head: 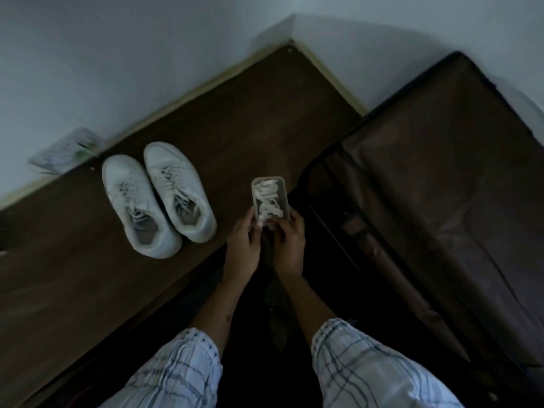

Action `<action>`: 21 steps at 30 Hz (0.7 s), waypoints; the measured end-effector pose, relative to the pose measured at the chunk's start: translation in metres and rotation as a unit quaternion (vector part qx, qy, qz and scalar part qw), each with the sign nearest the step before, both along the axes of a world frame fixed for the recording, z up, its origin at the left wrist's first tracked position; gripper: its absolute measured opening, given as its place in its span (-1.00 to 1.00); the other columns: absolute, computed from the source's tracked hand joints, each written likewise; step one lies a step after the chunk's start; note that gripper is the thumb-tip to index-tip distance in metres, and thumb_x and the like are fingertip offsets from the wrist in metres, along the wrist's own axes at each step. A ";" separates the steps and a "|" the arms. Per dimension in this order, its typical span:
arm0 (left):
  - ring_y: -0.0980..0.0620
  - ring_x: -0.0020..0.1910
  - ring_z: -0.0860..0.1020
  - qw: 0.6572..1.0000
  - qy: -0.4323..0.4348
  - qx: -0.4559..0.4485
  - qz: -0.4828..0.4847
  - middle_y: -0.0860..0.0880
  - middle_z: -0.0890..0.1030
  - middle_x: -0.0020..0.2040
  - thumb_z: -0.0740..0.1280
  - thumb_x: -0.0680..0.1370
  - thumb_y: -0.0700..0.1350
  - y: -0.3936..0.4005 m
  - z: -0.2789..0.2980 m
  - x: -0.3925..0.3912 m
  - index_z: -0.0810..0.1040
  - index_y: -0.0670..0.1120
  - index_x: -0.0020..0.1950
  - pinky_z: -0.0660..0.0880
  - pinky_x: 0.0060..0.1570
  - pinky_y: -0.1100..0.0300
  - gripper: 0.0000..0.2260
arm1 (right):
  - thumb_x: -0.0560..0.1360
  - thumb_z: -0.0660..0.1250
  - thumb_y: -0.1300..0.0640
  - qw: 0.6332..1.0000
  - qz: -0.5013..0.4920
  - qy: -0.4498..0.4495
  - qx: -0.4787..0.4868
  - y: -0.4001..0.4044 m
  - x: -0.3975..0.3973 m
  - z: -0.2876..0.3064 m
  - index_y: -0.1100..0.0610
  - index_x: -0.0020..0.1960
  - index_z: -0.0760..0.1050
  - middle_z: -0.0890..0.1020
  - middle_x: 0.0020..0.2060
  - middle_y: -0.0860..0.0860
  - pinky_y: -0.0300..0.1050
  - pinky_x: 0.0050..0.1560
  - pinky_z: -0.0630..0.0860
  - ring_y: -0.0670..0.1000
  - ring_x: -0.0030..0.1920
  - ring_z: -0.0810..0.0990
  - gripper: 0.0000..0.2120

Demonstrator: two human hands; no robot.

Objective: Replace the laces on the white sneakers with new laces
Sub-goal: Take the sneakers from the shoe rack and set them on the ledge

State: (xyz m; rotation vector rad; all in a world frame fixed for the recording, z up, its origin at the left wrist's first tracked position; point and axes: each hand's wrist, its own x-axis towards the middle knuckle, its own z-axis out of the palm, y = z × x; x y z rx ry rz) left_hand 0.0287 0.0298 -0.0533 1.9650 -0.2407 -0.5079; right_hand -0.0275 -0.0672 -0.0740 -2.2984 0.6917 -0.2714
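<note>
Two white sneakers (159, 198) stand side by side on a dark wooden table (241, 119), toes toward the wall, both laced. To their right I hold a small clear plastic pack of white laces (270, 198) above the table's edge. My left hand (244, 245) grips the pack's near left corner with thumb on top. My right hand (290, 245) grips its near right corner, fingers curled around the bottom end.
A pale booklet (67, 151) leans where the table meets the white wall, behind the sneakers. A dark brown fabric cabinet (435, 178) stands at the right, close to the table's corner. My plaid sleeves fill the bottom of the view.
</note>
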 end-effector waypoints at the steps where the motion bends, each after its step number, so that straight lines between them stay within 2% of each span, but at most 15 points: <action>1: 0.08 0.32 0.47 1.000 -0.008 -0.002 -0.004 -0.03 0.49 0.37 0.17 0.67 -0.02 -0.002 -0.003 0.013 0.34 -0.08 0.50 0.43 0.27 0.17 -0.60 | 0.54 0.26 0.33 1.000 -0.008 -0.025 0.011 -0.003 0.015 0.000 0.22 0.19 0.57 0.43 0.33 0.14 -0.32 0.24 0.37 0.09 0.30 0.45 -0.74; 3: 0.08 0.32 0.47 1.000 -0.015 -0.005 -0.015 -0.03 0.50 0.36 0.17 0.67 -0.02 -0.006 -0.011 0.034 0.33 -0.07 0.50 0.40 0.25 0.27 -0.60 | 0.55 0.27 0.30 0.999 -0.014 -0.033 0.011 -0.009 0.043 0.000 0.19 0.26 0.52 0.43 0.33 -0.04 -0.30 0.20 0.44 -0.05 0.29 0.47 -0.71; 6: 0.11 0.31 0.46 1.000 -0.018 -0.012 -0.022 -0.02 0.51 0.35 0.19 0.67 -0.05 -0.014 -0.024 0.056 0.33 -0.06 0.50 0.30 0.12 0.57 -0.60 | 0.57 0.26 0.22 0.999 -0.007 -0.048 -0.022 -0.020 0.064 -0.010 0.12 0.32 0.47 0.55 0.10 -0.36 -0.27 0.11 0.53 -0.22 0.13 0.56 -0.68; 8: 0.16 0.30 0.45 0.999 -0.023 -0.020 -0.023 0.01 0.51 0.35 0.19 0.66 -0.07 -0.018 -0.031 0.063 0.32 -0.07 0.51 0.26 0.08 0.64 -0.60 | 0.56 0.25 0.22 0.999 -0.016 -0.046 0.000 -0.027 0.072 -0.017 0.12 0.33 0.44 0.62 0.00 -0.31 -0.26 0.02 0.54 -0.20 0.06 0.61 -0.66; 9: 0.20 0.28 0.43 0.999 -0.027 -0.025 -0.022 0.02 0.51 0.34 0.20 0.66 -0.08 -0.019 -0.033 0.065 0.32 -0.07 0.51 0.24 0.06 0.65 -0.60 | 0.55 0.24 0.26 0.999 -0.014 -0.048 -0.001 -0.030 0.075 -0.023 0.15 0.31 0.46 0.63 0.03 -0.23 -0.26 0.04 0.52 -0.13 0.09 0.61 -0.67; 11: 0.23 0.25 0.42 0.999 -0.031 -0.034 -0.021 0.03 0.51 0.33 0.21 0.66 -0.09 -0.020 -0.039 0.064 0.31 -0.07 0.52 0.24 0.05 0.65 -0.59 | 0.54 0.23 0.34 0.998 0.006 -0.046 0.037 -0.028 0.079 -0.030 0.23 0.24 0.52 0.56 0.23 0.05 -0.30 0.19 0.39 0.08 0.26 0.51 -0.71; 12: 0.22 0.26 0.43 0.999 -0.034 -0.037 -0.022 0.02 0.52 0.33 0.21 0.66 -0.09 -0.019 -0.044 0.062 0.30 -0.06 0.52 0.26 0.05 0.64 -0.59 | 0.53 0.23 0.36 0.997 0.012 -0.050 0.055 -0.027 0.078 -0.039 0.26 0.20 0.55 0.48 0.30 0.15 -0.39 0.23 0.31 0.13 0.31 0.45 -0.72; 14: 0.16 0.30 0.46 0.998 -0.033 -0.045 -0.025 0.02 0.52 0.34 0.22 0.65 -0.08 -0.018 -0.054 0.060 0.29 -0.04 0.53 0.28 0.07 0.62 -0.57 | 0.53 0.24 0.39 0.994 0.004 -0.086 0.065 -0.027 0.077 -0.057 0.26 0.15 0.58 0.40 0.36 0.19 -0.56 0.19 0.22 0.08 0.33 0.41 -0.75; 15: 0.16 0.30 0.46 0.998 -0.034 -0.050 -0.026 0.03 0.52 0.34 0.22 0.65 -0.09 -0.017 -0.058 0.058 0.28 -0.03 0.53 0.28 0.08 0.62 -0.57 | 0.54 0.25 0.38 0.991 -0.004 -0.108 0.084 -0.026 0.076 -0.061 0.24 0.14 0.59 0.38 0.38 0.19 -0.58 0.18 0.22 0.06 0.33 0.41 -0.76; 18: 0.21 0.27 0.45 0.997 -0.048 -0.058 -0.028 0.05 0.51 0.34 0.23 0.64 -0.10 -0.016 -0.064 0.056 0.28 -0.01 0.53 0.31 0.10 0.57 -0.56 | 0.55 0.26 0.33 0.986 -0.004 -0.147 0.080 -0.024 0.073 -0.075 0.19 0.20 0.58 0.32 0.45 0.18 -0.50 0.28 0.24 0.06 0.40 0.36 -0.74; 21: 0.12 0.36 0.42 0.993 -0.103 -0.049 -0.039 0.01 0.45 0.40 0.25 0.63 -0.10 -0.013 -0.062 0.052 0.26 -0.03 0.54 0.29 0.22 0.43 -0.53 | 0.57 0.25 0.25 0.979 0.016 -0.198 0.043 -0.021 0.064 -0.081 0.15 0.33 0.51 0.21 0.51 0.11 -0.22 0.40 0.29 0.00 0.48 0.21 -0.67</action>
